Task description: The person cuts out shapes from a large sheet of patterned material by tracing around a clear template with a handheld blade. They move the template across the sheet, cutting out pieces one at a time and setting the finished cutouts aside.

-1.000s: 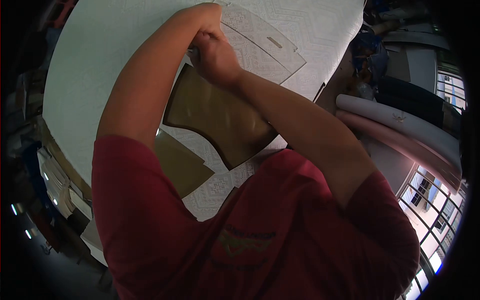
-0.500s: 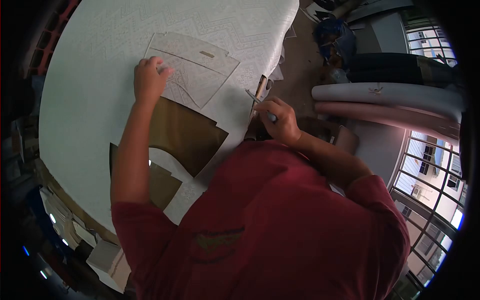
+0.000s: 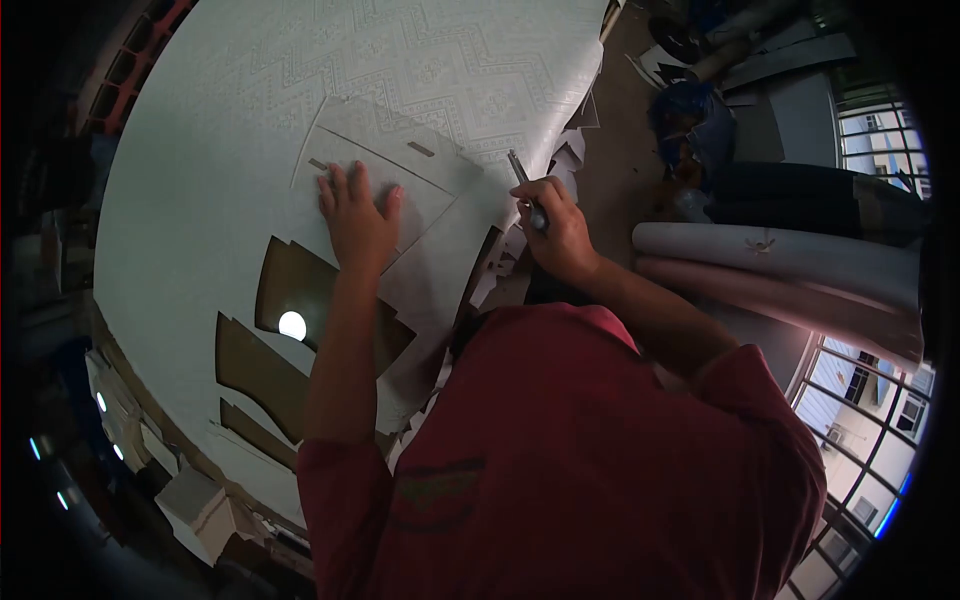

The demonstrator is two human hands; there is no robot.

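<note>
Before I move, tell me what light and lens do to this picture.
Head view: wide-lens distortion bows the table and corners fall black; a round white glare spot touches the upper brown piece; the lower window glows; the clear template looks faint.

The left hand (image 3: pixel 362 220) is lying with fingers spread on a clear template (image 3: pixel 400 165), which is resting on the patterned white cloth (image 3: pixel 220 150). To its right, the right hand (image 3: pixel 562 235) is holding a slim pen-like tool (image 3: pixel 519 170), tip up off the cloth. Brown panels (image 3: pixel 262 365) are lying nearer, around the left forearm (image 3: pixel 345 350). Long rolls (image 3: pixel 780 250) are lying at far right.
</note>
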